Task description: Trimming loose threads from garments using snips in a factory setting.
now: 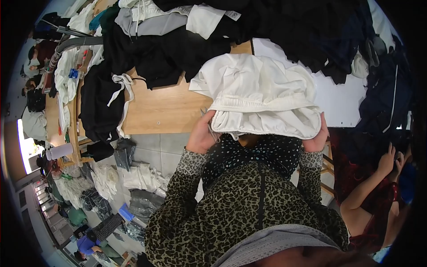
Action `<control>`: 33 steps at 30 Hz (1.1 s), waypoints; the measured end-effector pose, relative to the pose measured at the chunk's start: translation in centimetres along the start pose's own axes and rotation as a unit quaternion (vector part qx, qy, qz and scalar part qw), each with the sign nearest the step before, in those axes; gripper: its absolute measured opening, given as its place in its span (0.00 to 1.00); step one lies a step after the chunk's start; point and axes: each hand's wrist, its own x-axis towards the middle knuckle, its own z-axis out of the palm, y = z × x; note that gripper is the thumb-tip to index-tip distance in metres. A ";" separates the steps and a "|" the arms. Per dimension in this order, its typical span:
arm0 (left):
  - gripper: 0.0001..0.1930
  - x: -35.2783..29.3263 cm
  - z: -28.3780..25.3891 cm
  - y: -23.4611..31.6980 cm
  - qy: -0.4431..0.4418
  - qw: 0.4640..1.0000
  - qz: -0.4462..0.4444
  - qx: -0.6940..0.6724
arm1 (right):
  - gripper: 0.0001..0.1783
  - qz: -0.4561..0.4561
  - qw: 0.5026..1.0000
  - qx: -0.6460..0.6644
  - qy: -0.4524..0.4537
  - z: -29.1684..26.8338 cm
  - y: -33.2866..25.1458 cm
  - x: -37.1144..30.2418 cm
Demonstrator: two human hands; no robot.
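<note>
A white garment with a gathered elastic waistband (pixel 262 104) lies partly on the table, its waist opening turned toward me. My left hand (pixel 202 135) is closed on the left end of the waistband. Metal thread snips (pixel 215 135) also show at that hand, partly hidden by the fingers. At the other end of the waistband, my right hand (pixel 316 135) grips the edge between thumb and fingers. The band is spread wide between both hands, and the rest of the cloth lies crumpled beyond it.
Black garments (pixel 178 49) are heaped along the table's far side (pixel 155 111), with a grey one (pixel 153 22) on top. White sheets (pixel 340 98) lie at the right. A co-worker's arm (pixel 364 196) is close on my right. Bagged clothes (pixel 142 178) cover the floor at left.
</note>
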 end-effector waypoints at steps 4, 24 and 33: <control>0.20 -0.3 1.3 -0.2 0.006 1.000 0.002 0.023 | 0.21 -0.135 0.935 -0.325 0.038 1.3 2.4 -1.1; 0.19 0.9 2.8 -1.7 -0.070 0.996 0.016 -0.054 | 0.10 -0.403 0.587 -0.649 -0.269 9.2 9.6 -4.8; 0.19 2.2 2.5 -2.6 -0.076 0.993 0.031 -0.087 | 0.10 -0.379 0.657 -0.622 -0.192 8.8 12.0 -3.9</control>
